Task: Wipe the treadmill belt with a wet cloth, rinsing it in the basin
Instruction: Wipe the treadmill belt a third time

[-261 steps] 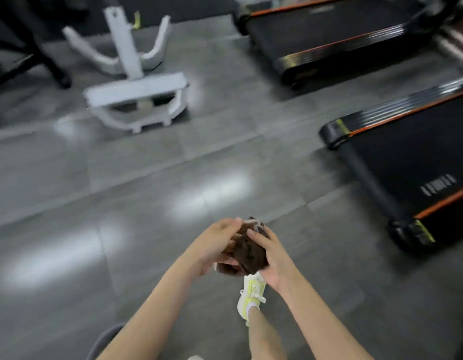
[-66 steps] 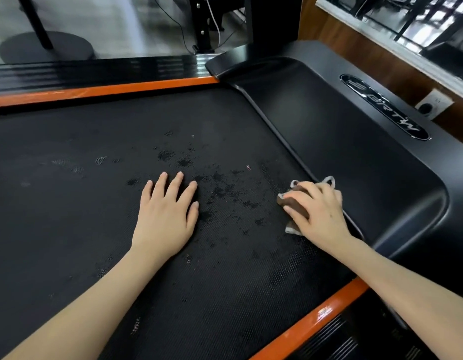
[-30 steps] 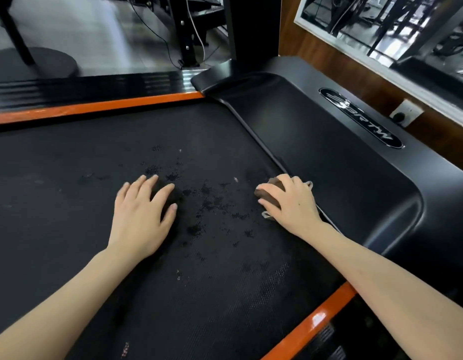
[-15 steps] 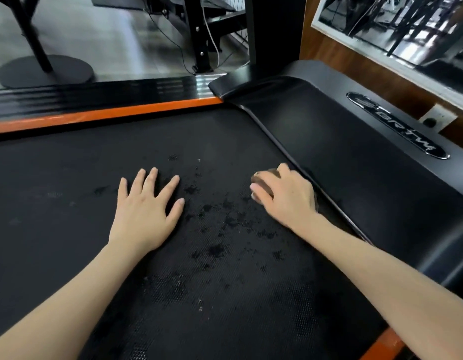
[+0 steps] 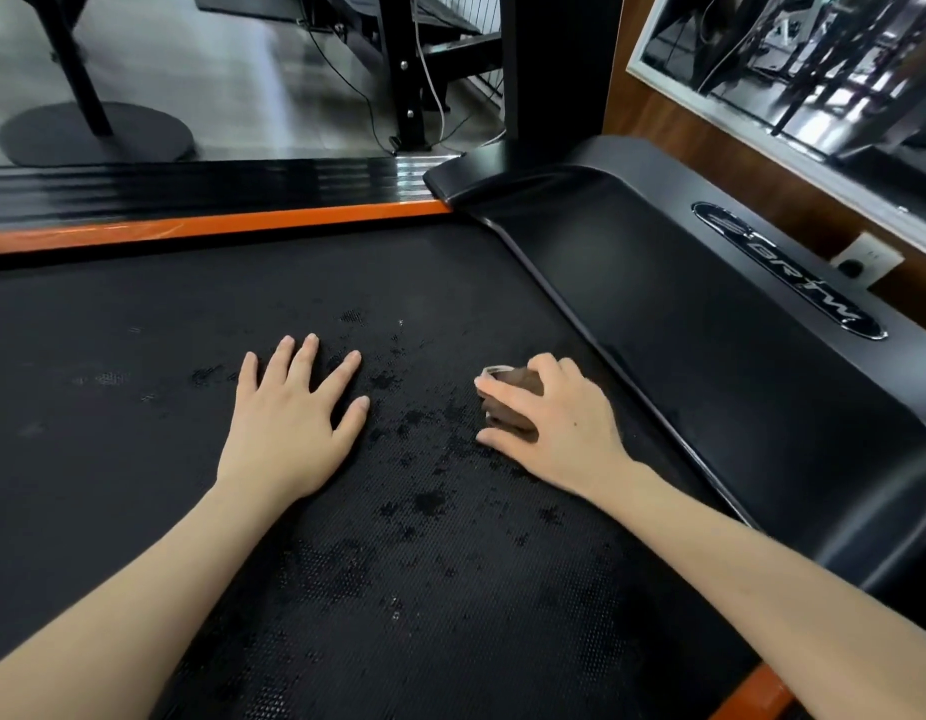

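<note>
— Fingers (image 5: 505, 391) of the right hand (image 5: 564, 428)?
— Curled over the crumpled brown cloth (image 5: 510, 420), holding it down on the black textured treadmill belt (image 5: 138, 433), near the glossy black motor cover (image 5: 736, 387).
— Left hand (image 5: 289, 433)?
— Flat on the belt, fingers spread, beside dark damp spots (image 5: 424, 501).

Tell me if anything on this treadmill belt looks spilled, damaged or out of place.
Only dark wet blotches scattered over the belt between the flat left hand and the right hand gripping the cloth. They look like drips from that wet cloth, not damage. Nothing else stands out.
</note>
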